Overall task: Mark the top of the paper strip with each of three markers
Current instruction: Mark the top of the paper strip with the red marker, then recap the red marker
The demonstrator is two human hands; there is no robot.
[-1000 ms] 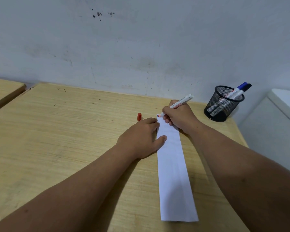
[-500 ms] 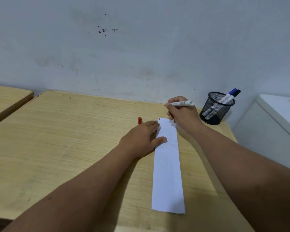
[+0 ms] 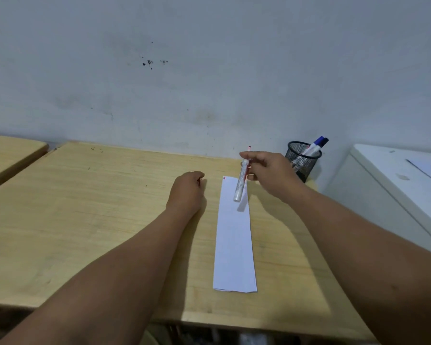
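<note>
A long white paper strip point(image 3: 234, 235) lies lengthwise on the wooden table point(image 3: 97, 207), with a small red mark point(image 3: 224, 178) at its top left corner. My right hand point(image 3: 271, 174) holds the uncapped red marker point(image 3: 241, 181) above the strip's top end, red tip pointing up and away. My left hand point(image 3: 187, 190) rests on the table just left of the strip, off the paper. Its fingers are curled over the spot where the red cap stood, and they hide the cap.
A black mesh pen cup point(image 3: 301, 161) at the table's back right corner holds a blue-capped marker point(image 3: 317, 143) and a black-capped one point(image 3: 325, 140). A white cabinet point(image 3: 383, 190) stands to the right, a second wooden table point(image 3: 10, 150) to the left, and the wall is close behind.
My right hand lifted the marker off the strip and turned it tip-up. My left hand slid off the paper to the left, over the red cap. A red mark now shows.
</note>
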